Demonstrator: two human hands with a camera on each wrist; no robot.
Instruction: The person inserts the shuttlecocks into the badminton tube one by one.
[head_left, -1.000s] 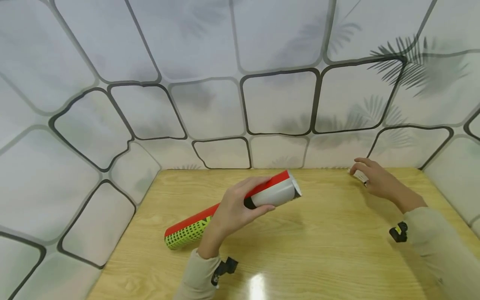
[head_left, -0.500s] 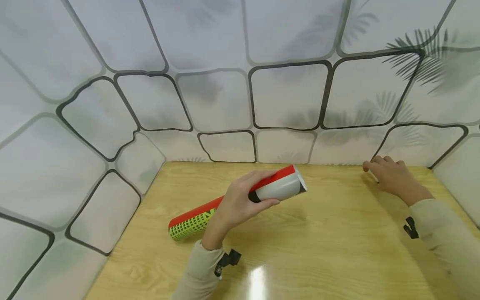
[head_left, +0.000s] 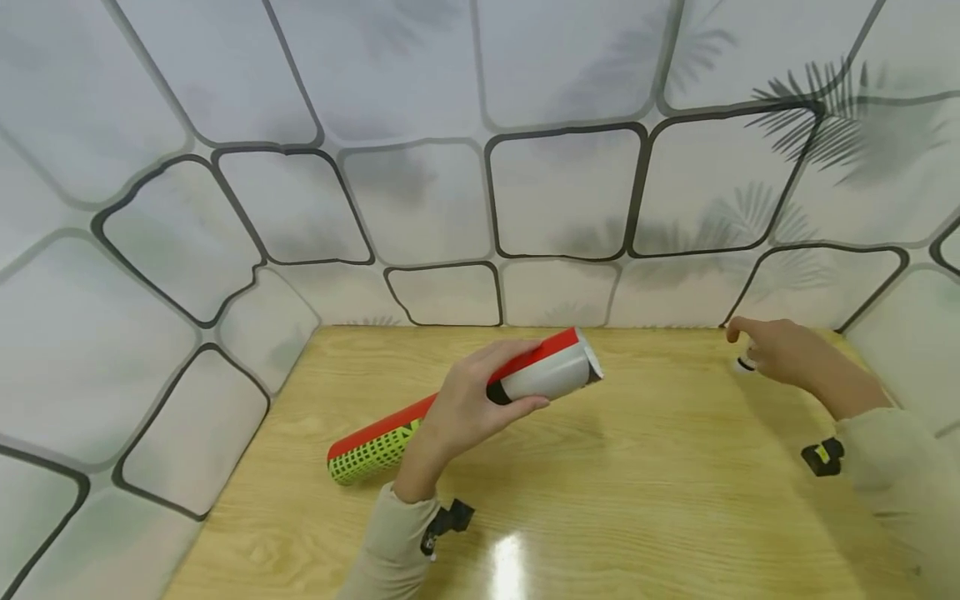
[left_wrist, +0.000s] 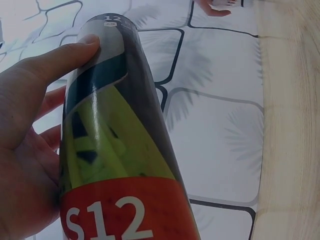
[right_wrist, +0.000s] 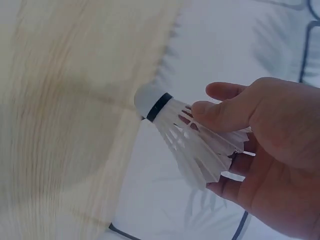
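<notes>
Shuttlecock tube (head_left: 465,400), red, grey and yellow-green, lies slanted over the wooden table (head_left: 645,500), its far open end raised, its near end by the table surface. Left hand (head_left: 468,404) wraps fingers and thumb round its middle. Right hand (head_left: 783,354), near the table's far right corner beside the patterned wall (head_left: 450,192), pinches a white shuttlecock (right_wrist: 187,137) by its feathers, cork tip outward.
</notes>
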